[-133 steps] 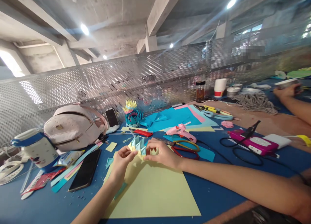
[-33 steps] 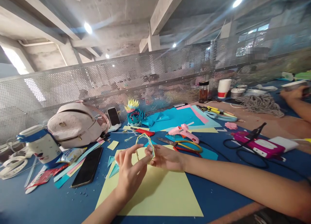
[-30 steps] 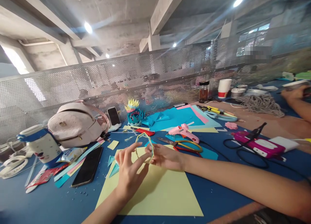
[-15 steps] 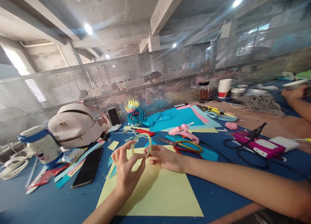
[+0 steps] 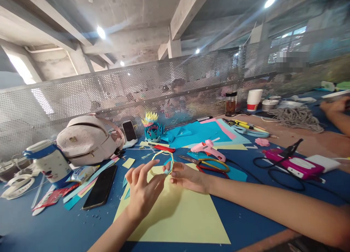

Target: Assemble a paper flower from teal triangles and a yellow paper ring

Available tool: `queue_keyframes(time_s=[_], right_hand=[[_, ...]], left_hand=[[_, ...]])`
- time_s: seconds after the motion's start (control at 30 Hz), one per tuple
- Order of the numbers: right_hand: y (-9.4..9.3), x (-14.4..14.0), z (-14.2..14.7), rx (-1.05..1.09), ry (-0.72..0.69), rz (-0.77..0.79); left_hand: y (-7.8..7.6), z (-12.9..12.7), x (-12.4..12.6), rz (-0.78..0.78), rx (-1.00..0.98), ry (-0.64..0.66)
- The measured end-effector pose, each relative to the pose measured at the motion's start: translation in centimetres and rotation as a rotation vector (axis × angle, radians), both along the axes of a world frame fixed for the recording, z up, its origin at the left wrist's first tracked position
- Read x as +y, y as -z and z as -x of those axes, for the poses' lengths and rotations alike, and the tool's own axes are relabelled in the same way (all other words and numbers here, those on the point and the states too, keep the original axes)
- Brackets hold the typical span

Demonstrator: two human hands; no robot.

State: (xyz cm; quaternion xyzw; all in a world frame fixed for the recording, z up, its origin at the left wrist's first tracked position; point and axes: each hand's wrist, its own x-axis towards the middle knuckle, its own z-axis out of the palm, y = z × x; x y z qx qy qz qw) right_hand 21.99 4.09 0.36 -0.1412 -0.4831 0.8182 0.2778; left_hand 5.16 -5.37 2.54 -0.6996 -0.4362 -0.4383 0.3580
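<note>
Left hand: the left hand [image 5: 142, 190] is raised above the yellow sheet [image 5: 175, 219], fingers spread and apart, its forefinger tip just touching the paper ring [image 5: 163, 161] at the ring's 8 o'clock side; it clamps nothing.
Right hand: the right hand [image 5: 188, 176] lies low at 3 o'clock of the ring, thumb and forefinger pinched together on the ring's lower right edge.
Paper ring: a thin hoop of yellow and light blue strip, standing upright on its edge between the two hands, over the far edge of the yellow sheet.
Step in hand: by the look of it, shaping or checking the closed hoop, one hand holding, the other steadying.
Next move: it seems to call for a light touch, since the strip is thin and would buckle under a firm squeeze.
At 12 o'clock: a red comb-like tool [image 5: 164, 148] and a finished paper flower [image 5: 152, 127].
At 2 o'clock: scissors [image 5: 210, 164] and a pink glue gun [image 5: 207, 150].
At 9 o'clock: a black phone [image 5: 100, 186] lying flat on the blue table [image 5: 54, 226].
At 10 o'clock: a pale backpack [image 5: 87, 141].
Far right: another person's arm [image 5: 336, 111], well apart.
</note>
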Motion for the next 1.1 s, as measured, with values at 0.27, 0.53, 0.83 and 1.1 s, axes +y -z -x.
queue_keyframes(time_s=[0.27,0.53,0.83,1.1], right_hand=[[-0.1,-0.1,0.1,-0.009,0.033,-0.084],[0.6,0.2,0.4,-0.020,0.099,-0.041],[0.7,0.2,0.5,-0.034,0.118,-0.025],[0.8,0.0,0.5,-0.005,0.078,-0.056]], left_hand=[[0.4,0.0,0.1,0.160,-0.118,0.083],[0.5,-0.5,0.1,0.235,-0.191,0.106],[1.1,0.0,0.4,0.308,-0.248,0.106],[1.1,-0.2,0.5,0.305,-0.255,0.126]])
